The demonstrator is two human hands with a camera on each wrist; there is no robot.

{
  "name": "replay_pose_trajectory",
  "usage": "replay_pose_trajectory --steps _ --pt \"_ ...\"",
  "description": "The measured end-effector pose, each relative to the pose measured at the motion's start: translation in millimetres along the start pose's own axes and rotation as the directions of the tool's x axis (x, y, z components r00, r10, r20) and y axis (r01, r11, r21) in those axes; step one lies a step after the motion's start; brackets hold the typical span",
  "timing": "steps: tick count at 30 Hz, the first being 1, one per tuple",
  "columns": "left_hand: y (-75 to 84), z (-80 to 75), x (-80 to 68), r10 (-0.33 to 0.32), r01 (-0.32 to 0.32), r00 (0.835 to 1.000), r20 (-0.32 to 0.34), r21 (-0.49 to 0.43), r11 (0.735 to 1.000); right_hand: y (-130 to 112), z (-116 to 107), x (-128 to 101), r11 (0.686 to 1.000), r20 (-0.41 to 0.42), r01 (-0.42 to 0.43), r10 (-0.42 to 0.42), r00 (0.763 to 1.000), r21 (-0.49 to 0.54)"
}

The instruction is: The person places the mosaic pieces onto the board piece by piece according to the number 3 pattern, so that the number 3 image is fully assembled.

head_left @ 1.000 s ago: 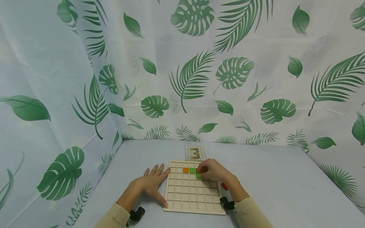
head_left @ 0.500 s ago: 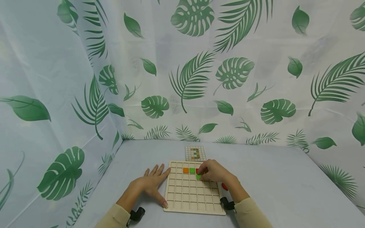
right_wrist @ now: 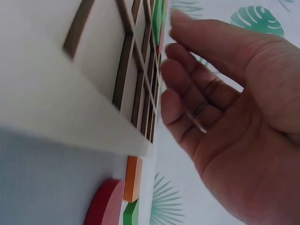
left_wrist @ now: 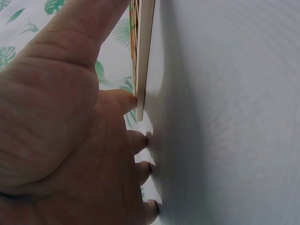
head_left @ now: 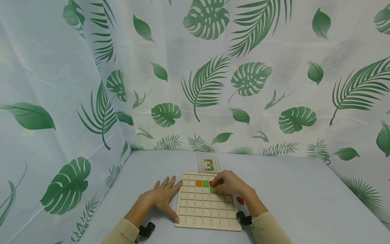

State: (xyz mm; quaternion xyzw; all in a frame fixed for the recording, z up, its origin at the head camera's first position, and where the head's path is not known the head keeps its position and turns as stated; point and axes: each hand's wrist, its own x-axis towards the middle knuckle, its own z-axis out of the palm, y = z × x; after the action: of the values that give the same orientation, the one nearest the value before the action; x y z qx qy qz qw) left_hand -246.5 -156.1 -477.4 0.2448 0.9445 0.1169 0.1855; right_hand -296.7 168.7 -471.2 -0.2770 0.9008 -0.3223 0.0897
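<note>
A wooden grid board (head_left: 198,211) lies flat on the table. In its upper rows sit an orange square tile (head_left: 198,183), a green tile (head_left: 206,183) and, one row lower, a second green tile (head_left: 212,190). My right hand (head_left: 231,183) has its fingers bent over a red tile (head_left: 211,183) beside the first green one, the fingertips at it; the fingers partly cover the tile, hiding its outline. Spread along the board's left side, my left hand (head_left: 161,197) rests with the thumb on the near left corner and the forefinger at the upper left edge.
Behind the board lies a pattern card (head_left: 200,167) with a coloured grid. Right of the board, partly hidden by the right forearm, are a red rounded piece (right_wrist: 105,204), an orange block (right_wrist: 133,178) and a green block (right_wrist: 131,213). Leaf-printed cloth (head_left: 207,88) encloses the table.
The right fingers have shifted slightly to the right, so more of the red tile shows. The left hand and the board stay where they were.
</note>
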Motion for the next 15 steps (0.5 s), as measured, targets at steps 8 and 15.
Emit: replay_pose_trajectory --steps 8,15 --pt "-0.8 -0.2 -1.3 0.018 -0.018 1.000 -0.006 -0.003 1.000 3.7 -5.2 -0.7 0.999 -0.045 0.050 -0.050 0.998 -0.004" --pt "-1.3 1.0 1.1 0.007 -0.007 1.000 -0.001 -0.021 1.000 5.1 -8.8 -3.1 0.999 -0.057 0.049 -0.048 0.997 0.023"
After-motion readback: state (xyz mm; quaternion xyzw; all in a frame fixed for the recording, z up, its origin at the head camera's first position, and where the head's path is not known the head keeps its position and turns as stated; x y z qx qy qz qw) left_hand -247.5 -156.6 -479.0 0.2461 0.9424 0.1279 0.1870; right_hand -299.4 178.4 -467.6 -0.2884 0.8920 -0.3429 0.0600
